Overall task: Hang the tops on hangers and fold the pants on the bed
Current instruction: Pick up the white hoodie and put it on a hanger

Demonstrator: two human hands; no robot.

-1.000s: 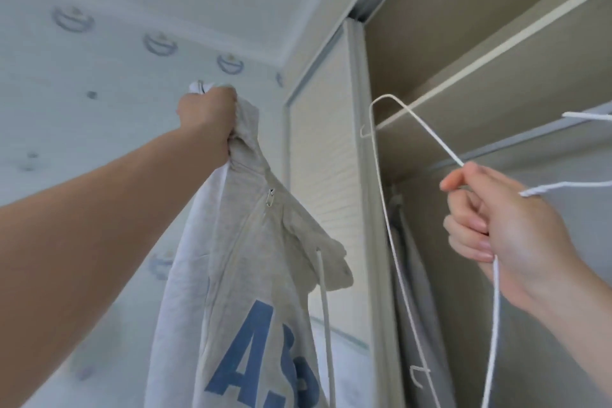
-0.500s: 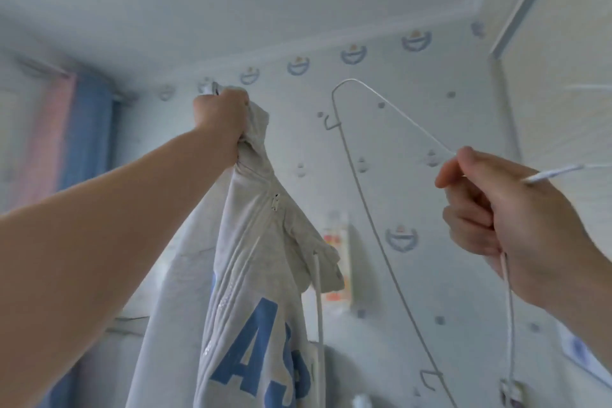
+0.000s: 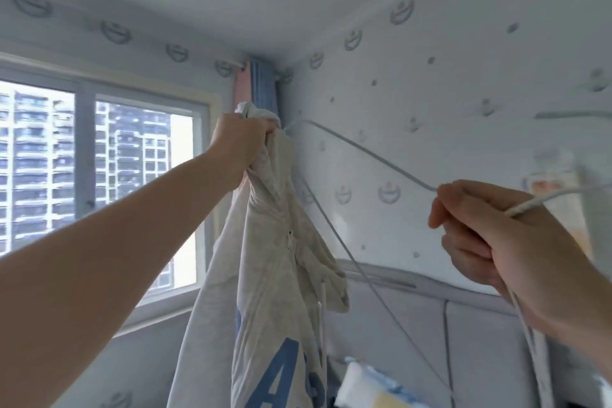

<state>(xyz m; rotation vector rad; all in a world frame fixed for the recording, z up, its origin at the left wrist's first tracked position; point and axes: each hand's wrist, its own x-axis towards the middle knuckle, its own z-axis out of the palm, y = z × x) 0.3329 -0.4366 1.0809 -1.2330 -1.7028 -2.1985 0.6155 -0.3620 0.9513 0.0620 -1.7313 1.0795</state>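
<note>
At head height, my left hand (image 3: pixel 240 146) is clenching the hoodie (image 3: pixel 275 262) so it hangs free; my right hand (image 3: pixel 490 235) is pinching the wire hanger (image 3: pixel 364 151), apparently for insertion.

1 grey hoodie (image 3: pixel 275 275), 1 white wire hanger (image 3: pixel 364 151), 2 hands — left hand (image 3: pixel 240 146), right hand (image 3: pixel 483 228) — 1 window (image 3: pixel 99 175)

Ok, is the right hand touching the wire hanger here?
Touching: the head view shows the right hand with fingers curled round the wire hanger.

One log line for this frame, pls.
left hand: grips hoodie top | right hand: holds hanger | hanger end beside hoodie top
</note>
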